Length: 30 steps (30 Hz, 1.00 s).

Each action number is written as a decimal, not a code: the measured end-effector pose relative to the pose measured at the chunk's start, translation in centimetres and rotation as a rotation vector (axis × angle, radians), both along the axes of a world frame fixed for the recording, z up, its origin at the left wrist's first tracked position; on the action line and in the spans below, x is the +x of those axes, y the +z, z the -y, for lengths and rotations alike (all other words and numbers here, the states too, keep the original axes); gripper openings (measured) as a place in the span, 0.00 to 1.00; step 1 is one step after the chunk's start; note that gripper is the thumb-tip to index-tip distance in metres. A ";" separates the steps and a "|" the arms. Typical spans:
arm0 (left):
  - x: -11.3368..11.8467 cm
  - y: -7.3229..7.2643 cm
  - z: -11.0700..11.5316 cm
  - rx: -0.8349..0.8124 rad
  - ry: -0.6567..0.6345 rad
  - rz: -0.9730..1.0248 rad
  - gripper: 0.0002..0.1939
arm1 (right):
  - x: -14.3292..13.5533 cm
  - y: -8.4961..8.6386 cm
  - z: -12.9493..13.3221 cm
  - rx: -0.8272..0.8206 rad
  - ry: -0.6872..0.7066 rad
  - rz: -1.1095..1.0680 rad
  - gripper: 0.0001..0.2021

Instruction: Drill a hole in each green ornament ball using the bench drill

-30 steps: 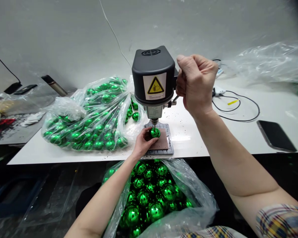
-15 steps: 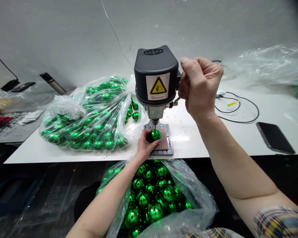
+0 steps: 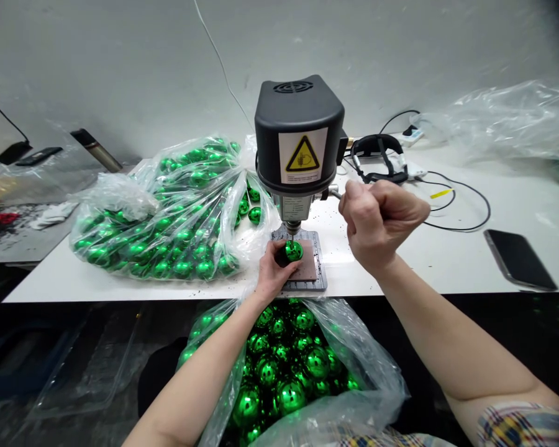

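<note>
My left hand (image 3: 274, 271) pinches a shiny green ball (image 3: 293, 250) between thumb and fingers. The ball rests on a brown board (image 3: 309, 264) lying on the grey base plate (image 3: 320, 282) of a small drill press (image 3: 300, 136). Directly above, the thin drill bit (image 3: 292, 237) comes down to the top of the ball; whether it has entered is too small to tell. On the right of the machine, my right hand (image 3: 377, 220) is closed around the drill press lever (image 3: 335, 194), most of which the fingers hide.
An open plastic bag of green balls (image 3: 289, 372) sits below the table edge. Another bag of balls (image 3: 168, 230) lies left of the machine. A phone (image 3: 520, 259), a black headband (image 3: 379, 155) and cables are on the right. Clear plastic (image 3: 507, 121) is heaped behind.
My right hand has swung downward with the lever, uncovering the headband behind it. My left hand keeps the green ball in the same spot, and the view has shifted slightly.
</note>
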State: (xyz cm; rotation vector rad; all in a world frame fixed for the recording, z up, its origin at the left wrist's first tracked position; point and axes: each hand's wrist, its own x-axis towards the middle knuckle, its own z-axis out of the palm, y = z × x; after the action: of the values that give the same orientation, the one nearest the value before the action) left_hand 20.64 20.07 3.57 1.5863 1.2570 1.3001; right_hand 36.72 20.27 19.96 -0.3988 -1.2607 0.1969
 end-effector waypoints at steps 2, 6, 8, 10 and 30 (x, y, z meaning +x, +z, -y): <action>0.0 -0.1 0.0 -0.002 0.003 0.007 0.28 | 0.1 -0.6 0.0 0.085 0.034 0.035 0.25; 0.0 -0.1 0.0 0.012 0.000 0.009 0.28 | 0.4 -1.9 -0.5 0.191 0.038 0.076 0.24; -0.1 0.1 0.1 0.007 0.001 0.009 0.28 | 0.5 -2.6 -0.7 0.246 0.035 0.108 0.23; -0.1 0.3 0.2 -0.002 0.009 0.003 0.28 | 0.6 -3.0 -0.6 0.297 0.041 0.161 0.23; -7.3 12.6 13.1 -0.435 -0.776 -0.848 0.27 | 0.4 5.6 -4.5 -0.306 0.178 -0.125 0.25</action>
State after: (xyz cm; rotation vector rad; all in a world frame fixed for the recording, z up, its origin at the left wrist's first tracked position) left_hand 13.32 6.92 16.18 2.0339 1.0591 -0.1594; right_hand 37.13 24.74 25.56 -0.5280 -1.1441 0.5622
